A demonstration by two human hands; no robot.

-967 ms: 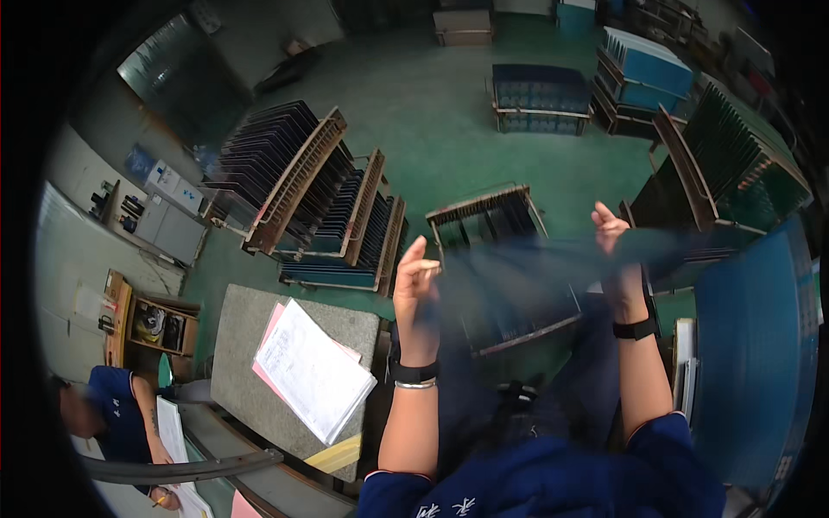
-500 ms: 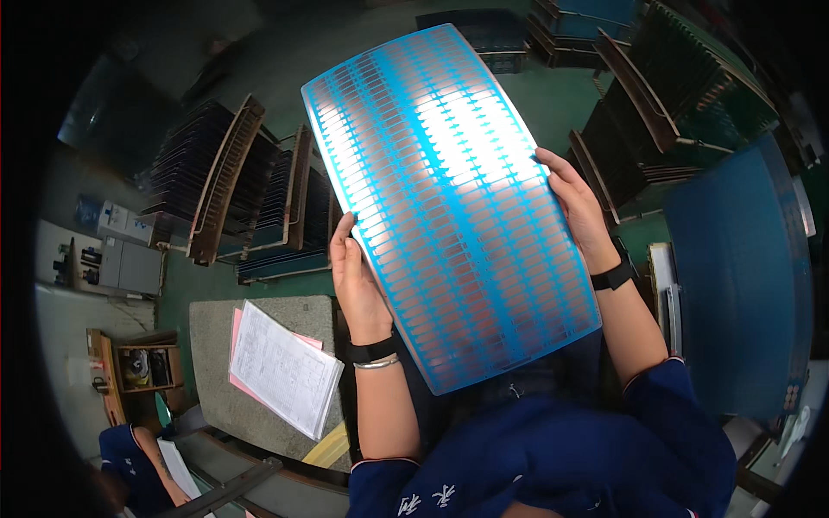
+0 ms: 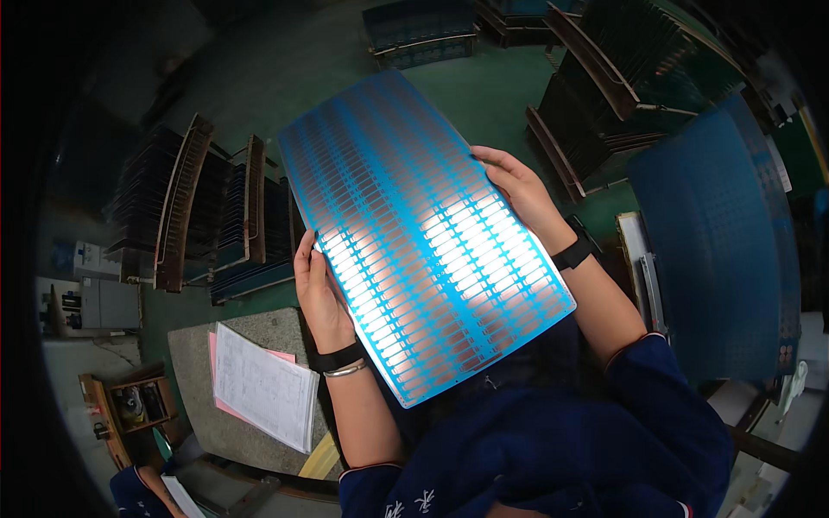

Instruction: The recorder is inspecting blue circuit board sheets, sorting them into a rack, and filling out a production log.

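A large thin circuit board panel (image 3: 406, 186), blue with rows of copper-coloured pads, is held up in front of my body at a slant. Its left edge rests in my left hand (image 3: 326, 298), the thumb on the face and the fingers partly hidden by the edge. On the opposite edge, somewhat higher, my right hand (image 3: 527, 197) grips the panel in the same way. Bright glare covers the panel's lower half. Both wrists wear dark bands.
Slotted racks of panels stand at left (image 3: 181, 207) and far right (image 3: 596, 73). Papers (image 3: 268, 388) lie on a grey worktop (image 3: 192, 367) at my left. A large blue sheet (image 3: 708, 242) stands at right. Another person's arm (image 3: 151, 483) shows at lower left.
Both hands have moved left in view with the panel, whose far end has tipped lower. The glare has slid toward its near end. The surroundings have also shifted left.
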